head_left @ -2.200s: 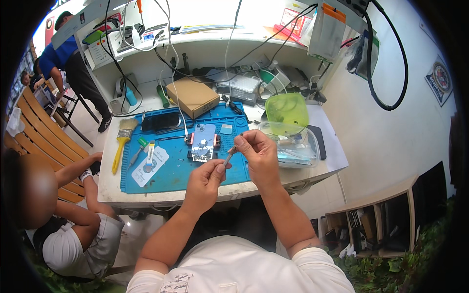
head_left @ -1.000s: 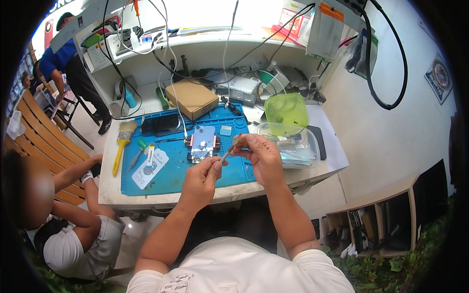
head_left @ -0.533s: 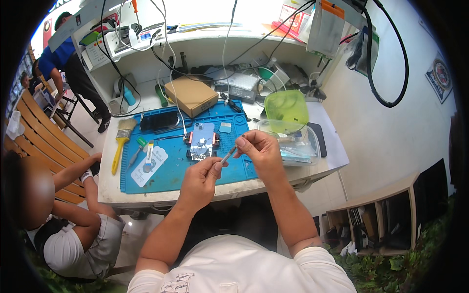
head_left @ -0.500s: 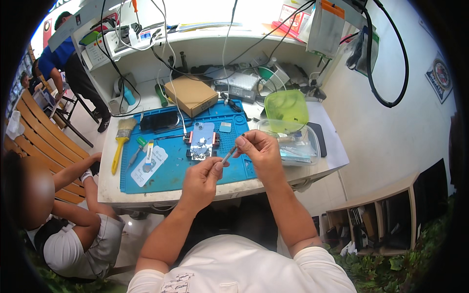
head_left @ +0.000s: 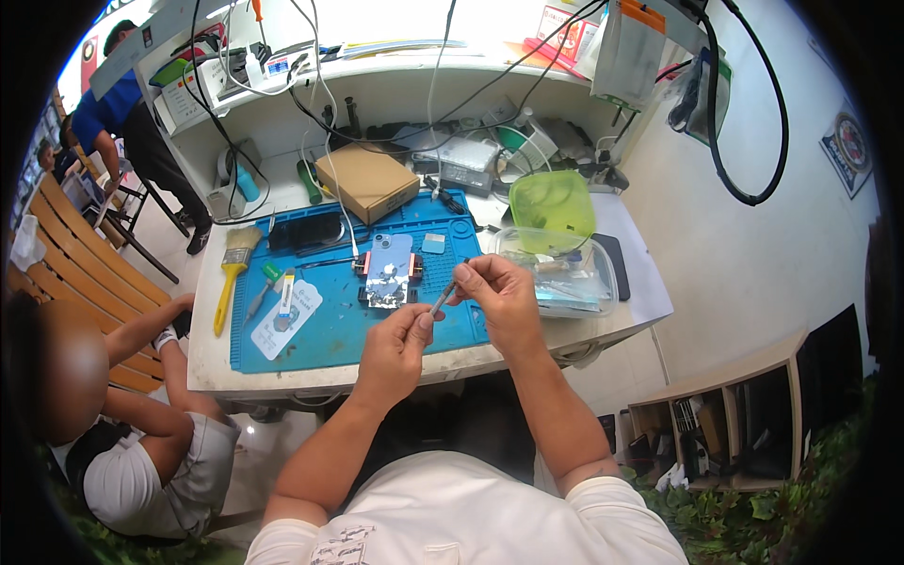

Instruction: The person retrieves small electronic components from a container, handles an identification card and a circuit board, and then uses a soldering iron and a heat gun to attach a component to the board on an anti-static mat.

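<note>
While left hand point(head_left: 391, 349) and right hand point(head_left: 502, 301) pinch a thin rod point(head_left: 443, 298), a phone point(head_left: 389, 270) and tub point(head_left: 613, 290) lie close.

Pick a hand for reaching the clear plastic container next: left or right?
Right, I'd say: the right hand is beside the container; the left hand is farther away. Both pinch the slender grey item, so the right would likely need to let go.

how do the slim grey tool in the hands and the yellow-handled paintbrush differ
The slim grey tool is held up between the left hand and right hand; the yellow-handled paintbrush lies at the left edge of the blue mat. The tool looks thin where visible, while the paintbrush widens into a broad bristle head. The tool is grey; the paintbrush has a yellow handle and pale bristles. Both are elongated.
</note>
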`<state>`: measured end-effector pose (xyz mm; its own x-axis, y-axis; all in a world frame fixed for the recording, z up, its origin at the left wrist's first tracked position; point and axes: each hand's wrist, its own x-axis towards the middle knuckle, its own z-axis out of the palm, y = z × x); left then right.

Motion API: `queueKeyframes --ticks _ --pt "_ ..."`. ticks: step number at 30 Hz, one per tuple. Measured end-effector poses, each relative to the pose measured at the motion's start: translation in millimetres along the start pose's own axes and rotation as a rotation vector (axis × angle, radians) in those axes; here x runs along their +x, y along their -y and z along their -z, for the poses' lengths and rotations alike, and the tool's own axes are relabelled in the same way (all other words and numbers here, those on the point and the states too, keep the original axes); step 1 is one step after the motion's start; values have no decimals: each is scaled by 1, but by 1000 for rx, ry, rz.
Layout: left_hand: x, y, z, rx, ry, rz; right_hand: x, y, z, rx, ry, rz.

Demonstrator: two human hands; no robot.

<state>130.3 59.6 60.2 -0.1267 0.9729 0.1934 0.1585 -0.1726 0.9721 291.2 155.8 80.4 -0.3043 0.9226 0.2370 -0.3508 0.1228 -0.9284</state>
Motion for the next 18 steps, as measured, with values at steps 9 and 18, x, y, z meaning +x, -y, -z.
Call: queueKeyframes --ticks 9,18 --pt "2 0 -1 -125 -35 -11 -15 -8 -15 59 -12 -56" --pt "5 -4 12 -608 197 178 -22 -11 -20 128 53 31"
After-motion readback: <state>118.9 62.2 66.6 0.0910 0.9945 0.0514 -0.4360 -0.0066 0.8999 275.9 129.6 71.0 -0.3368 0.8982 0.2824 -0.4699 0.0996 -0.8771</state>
